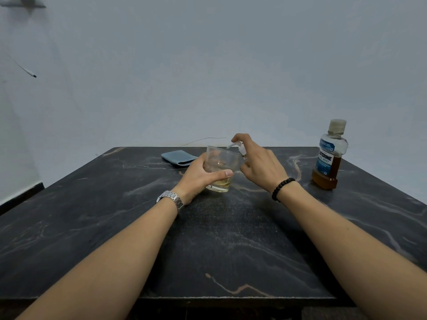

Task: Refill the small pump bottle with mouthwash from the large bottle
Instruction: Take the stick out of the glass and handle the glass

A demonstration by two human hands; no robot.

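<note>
Two hands work at a glass (221, 168) standing on the table (231, 239). The left hand (201, 179) is wrapped around the glass, thumb across its near side. The right hand (261, 162) is just right of the glass, curled around the pump bottle (241, 148), forefinger hooked over the white pump head, whose nozzle points over the rim. Most of that bottle is hidden behind the fingers, so how full it is I cannot tell.

A shallow layer of pale amber liquid lies in the bottom of the glass. The large bottle (329, 155) stands capped well to the right of the glass, amber mouthwash filling roughly its lower third. A folded blue cloth (179, 158) lies just behind and left of the glass.

This looks like pumping into the glass, perhaps testing the pump or emptying the bottle; which one is unclear. To do it well, keep the nozzle inside the rim, press straight down with short strokes, and brace the glass so it does not slide. The cloth is near for drips.
</note>
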